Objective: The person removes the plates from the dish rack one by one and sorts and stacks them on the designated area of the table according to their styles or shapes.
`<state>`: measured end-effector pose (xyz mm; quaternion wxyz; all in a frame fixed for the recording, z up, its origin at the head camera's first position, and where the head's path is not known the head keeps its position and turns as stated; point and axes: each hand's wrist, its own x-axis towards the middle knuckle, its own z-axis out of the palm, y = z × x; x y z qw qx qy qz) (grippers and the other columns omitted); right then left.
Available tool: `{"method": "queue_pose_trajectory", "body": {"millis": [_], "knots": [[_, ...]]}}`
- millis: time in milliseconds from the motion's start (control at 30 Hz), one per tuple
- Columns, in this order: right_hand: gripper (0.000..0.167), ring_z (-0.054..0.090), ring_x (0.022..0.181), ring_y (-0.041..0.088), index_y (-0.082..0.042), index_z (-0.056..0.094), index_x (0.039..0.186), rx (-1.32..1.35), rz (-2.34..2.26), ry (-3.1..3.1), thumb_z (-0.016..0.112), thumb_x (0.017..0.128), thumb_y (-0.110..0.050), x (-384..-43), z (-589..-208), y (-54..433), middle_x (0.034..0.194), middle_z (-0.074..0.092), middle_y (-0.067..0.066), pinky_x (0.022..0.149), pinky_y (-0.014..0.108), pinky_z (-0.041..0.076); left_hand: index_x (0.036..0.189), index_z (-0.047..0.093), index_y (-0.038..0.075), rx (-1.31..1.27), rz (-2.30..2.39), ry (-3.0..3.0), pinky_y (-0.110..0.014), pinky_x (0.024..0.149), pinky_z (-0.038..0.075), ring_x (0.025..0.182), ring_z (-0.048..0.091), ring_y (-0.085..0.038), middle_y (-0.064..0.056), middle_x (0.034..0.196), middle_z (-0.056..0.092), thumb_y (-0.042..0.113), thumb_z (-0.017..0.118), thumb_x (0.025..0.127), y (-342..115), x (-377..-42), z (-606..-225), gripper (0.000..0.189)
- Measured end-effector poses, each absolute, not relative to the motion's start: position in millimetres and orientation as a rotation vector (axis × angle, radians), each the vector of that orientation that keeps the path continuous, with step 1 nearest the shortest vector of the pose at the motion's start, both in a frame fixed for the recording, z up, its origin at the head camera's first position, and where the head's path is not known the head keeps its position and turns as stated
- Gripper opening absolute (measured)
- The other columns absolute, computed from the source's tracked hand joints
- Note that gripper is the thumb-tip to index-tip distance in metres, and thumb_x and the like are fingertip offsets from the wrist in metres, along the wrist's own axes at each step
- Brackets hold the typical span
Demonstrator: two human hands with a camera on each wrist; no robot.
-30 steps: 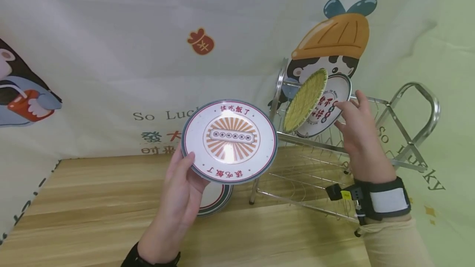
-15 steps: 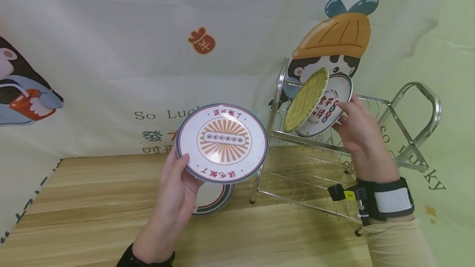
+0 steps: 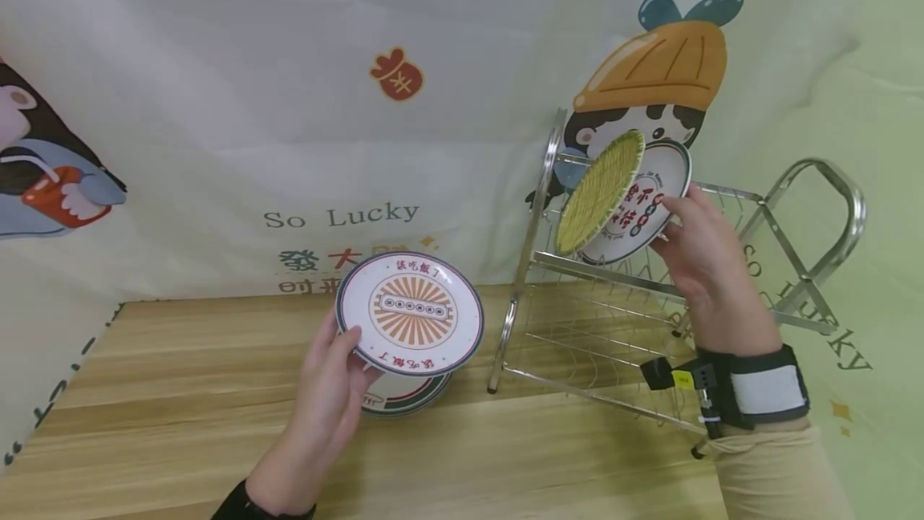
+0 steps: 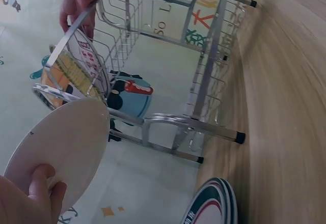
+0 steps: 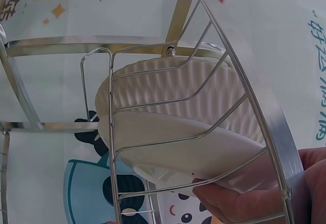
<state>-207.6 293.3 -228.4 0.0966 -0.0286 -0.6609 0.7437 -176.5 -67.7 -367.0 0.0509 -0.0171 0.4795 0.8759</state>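
My left hand [image 3: 328,392] pinches the near left rim of a white plate [image 3: 411,315] with an orange sunburst, thumb on top. In the head view this plate overlaps a stack of dark-rimmed plates [image 3: 419,404] on the table; its white underside [image 4: 66,147] shows in the left wrist view. My right hand [image 3: 703,255] grips the right edge of a white plate [image 3: 638,215] with red lettering, tilted upright in the rack's upper tier. Left of it leans a yellow-green woven-look plate [image 3: 601,192], whose ribbed back [image 5: 173,84] appears in the right wrist view.
The two-tier wire dish rack [image 3: 508,327] stands at the right, close to the printed backdrop [image 3: 289,103]. Its curved metal handle [image 3: 852,215] rises at the right end. Wood-grain tabletop [image 3: 180,392] spreads across the left and front.
The left hand has carried the sunburst plate down and to the left, closer over the stack. The right hand's raised fingers have closed in on the lettered plate's edge.
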Motion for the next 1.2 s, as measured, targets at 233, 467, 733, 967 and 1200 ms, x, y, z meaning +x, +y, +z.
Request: {"method": "queue_pose_trajectory", "body": {"millis": [233, 467, 733, 967, 1200], "knots": [[0.049, 0.032, 0.133, 0.025, -0.026, 0.022, 0.150, -0.066, 2.184, -1.967, 0.033, 0.103, -0.023, -209, -229, 293, 0.146, 0.031, 0.006, 0.115, 0.043, 0.025, 0.153, 0.003, 0.024, -0.214, 2.589, 1.564, -0.028, 0.098, 0.049, 0.130, 0.044, -0.024, -0.008, 0.156, 0.022, 0.009, 0.028, 0.101, -79, -187, -400, 0.059], [0.048, 0.035, 0.130, 0.024, -0.026, 0.024, 0.150, -0.086, 2.166, -1.983, 0.033, 0.103, -0.025, -208, -230, 293, 0.141, 0.035, 0.004, 0.114, 0.043, 0.027, 0.152, -0.006, 0.022, -0.332, 2.598, 1.551, -0.029, 0.097, 0.050, 0.126, 0.048, -0.023, -0.014, 0.155, 0.021, 0.010, 0.029, 0.101, -88, -199, -430, 0.063], [0.048, 0.034, 0.133, 0.025, -0.027, 0.024, 0.150, -0.086, 2.151, -1.987, 0.033, 0.103, -0.025, -208, -230, 293, 0.143, 0.035, 0.006, 0.115, 0.044, 0.026, 0.152, -0.006, 0.017, -0.379, 2.532, 1.635, -0.028, 0.095, 0.051, 0.118, 0.054, -0.020, -0.017, 0.152, 0.027, 0.011, 0.030, 0.101, -85, -202, -448, 0.063], [0.048, 0.034, 0.133, 0.026, -0.028, 0.024, 0.150, -0.089, 2.148, -1.987, 0.034, 0.103, -0.027, -209, -230, 294, 0.147, 0.032, 0.007, 0.115, 0.044, 0.026, 0.152, -0.006, 0.017, -0.373, 2.522, 1.638, -0.030, 0.094, 0.052, 0.122, 0.051, -0.024, -0.018, 0.151, 0.028, 0.011, 0.029, 0.101, -84, -202, -453, 0.062], [0.048, 0.034, 0.134, 0.026, -0.028, 0.024, 0.150, -0.095, 2.152, -1.984, 0.034, 0.103, -0.026, -208, -229, 293, 0.147, 0.032, 0.007, 0.116, 0.044, 0.025, 0.152, -0.009, 0.017, -0.347, 2.412, 1.763, -0.032, 0.095, 0.050, 0.132, 0.040, -0.033, -0.018, 0.156, 0.015, 0.011, 0.025, 0.102, -88, -203, -455, 0.061]]}}
